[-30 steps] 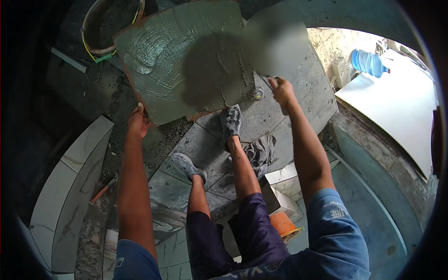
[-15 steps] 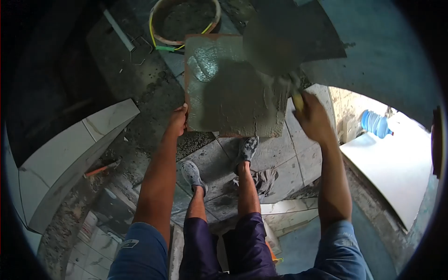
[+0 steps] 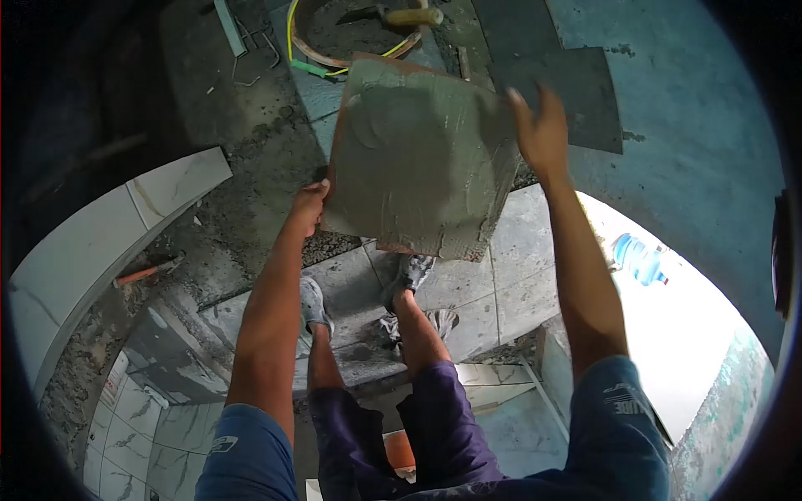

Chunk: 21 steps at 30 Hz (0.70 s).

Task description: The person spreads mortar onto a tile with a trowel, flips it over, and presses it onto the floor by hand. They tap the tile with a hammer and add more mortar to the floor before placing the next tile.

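Half a second ago the right hand [image 3: 541,129] gripped a trowel and dragged it over the tile's [image 3: 418,159] right edge. Now that hand is empty, and the trowel [image 3: 401,15] lies across the tub [image 3: 322,58] at the top of the frame, its yellow handle pointing right. The tile has also swung round and sits a little lower and more central. Its mortared face is up, with the grey coat reaching nearly every edge, so the spreading looks finished and the work seems to have passed from coating to handling the tile itself. The left hand [image 3: 311,204] clamps the tile's lower left corner, fingers curled under and thumb on the rim, at the end of an almost straight arm that runs up from the lower left. The right arm reaches up from the lower right, also extended. Its hand is open with the fingers spread and raised, just at the tile's upper right corner, though I cannot tell whether the palm touches the edge. The tile hangs tilted in the upper middle of the frame, above the person's two shoes [image 3: 311,301] on the grey floor tiles. A rag [image 3: 439,321] lies beside the shoes. White tiles [image 3: 125,225] curve along the left, an orange-handled tool [image 3: 146,271] rests in rubble nearby, and a water bottle [image 3: 639,257] lies at right.
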Tool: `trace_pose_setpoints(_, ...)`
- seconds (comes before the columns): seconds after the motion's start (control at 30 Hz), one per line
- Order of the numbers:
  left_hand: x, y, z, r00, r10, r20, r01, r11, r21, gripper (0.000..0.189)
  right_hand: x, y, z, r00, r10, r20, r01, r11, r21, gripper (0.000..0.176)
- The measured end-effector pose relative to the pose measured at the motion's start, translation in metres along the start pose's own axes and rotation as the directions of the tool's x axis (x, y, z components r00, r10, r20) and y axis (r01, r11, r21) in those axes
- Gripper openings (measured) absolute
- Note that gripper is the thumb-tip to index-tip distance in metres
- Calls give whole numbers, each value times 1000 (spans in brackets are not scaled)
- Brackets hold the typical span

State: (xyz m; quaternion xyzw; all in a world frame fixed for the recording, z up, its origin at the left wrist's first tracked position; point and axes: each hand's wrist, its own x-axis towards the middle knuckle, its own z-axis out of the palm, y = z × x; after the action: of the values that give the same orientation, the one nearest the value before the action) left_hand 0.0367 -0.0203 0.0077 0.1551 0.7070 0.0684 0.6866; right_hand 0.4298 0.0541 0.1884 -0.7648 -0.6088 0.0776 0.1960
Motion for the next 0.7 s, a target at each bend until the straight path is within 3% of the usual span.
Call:
trace_pose_setpoints(0.03, -3, 1, -1, 1000, -4, 5, 4, 1000, -2, 50, -33, 59, 9, 975, 209, 80, -212, 977, 30, 61)
trace_pose_setpoints(0.07, -12, 5, -2, 1000, 9, 18, -9, 1000, 24, 49, -73, 106, 14, 912, 364, 190, -396, 902, 174, 66)
trace_pose_setpoints(0.1, -18, 13, 0, 999, 22, 29, -23, 998, 52, 48, -121, 150, 26, 762, 592, 262, -636, 761, 126, 69)
trace_pose_setpoints(0.13, -27, 20, 3, 1000, 10, 29, -12, 998, 58, 48, -153, 164, 28, 588, 688, 425, -800, 573, 179, 69)
trace_pose_setpoints(0.17, -38, 26, 5, 1000, -10, 23, 9, 1000, 26, 49, -182, 169, 24, 379, 718, 583, -923, 340, 181, 70)
trace_pose_setpoints(0.23, -34, 27, 4, 1000, -22, -3, 22, 1000, -12, 50, -210, 165, 27, 299, 629, 718, -953, 156, 261, 71)
trace_pose_setpoints(0.3, -22, 16, -12, 988, -6, 152, 2, 1000, 23, 51, -215, 165, 45, 370, 567, 736, -902, 30, 430, 71)
trace_pose_setpoints(0.37, -9, 11, -23, 977, 0, 211, -5, 1000, 21, 49, -205, 168, 62, 421, 563, 712, -838, -61, 543, 68)
trace_pose_setpoints(0.53, -4, 11, -32, 919, 101, 382, -79, 994, -71, 45, -187, 181, 80, 486, 403, 776, -761, -242, 602, 52)
trace_pose_setpoints(0.6, 2, 16, -33, 836, 181, 517, -61, 969, -241, 46, -184, 181, 82, 545, 289, 787, -705, -349, 617, 38)
trace_pose_setpoints(0.63, 15, 13, -34, 837, 183, 515, -65, 969, -240, 46, -189, 192, 86, 548, 286, 786, -704, -351, 618, 38)
trace_pose_setpoints(0.7, 41, 7, -35, 767, 291, 572, 3, 890, -457, 53, -190, 211, 95, 640, 84, 764, -668, -431, 607, 35)
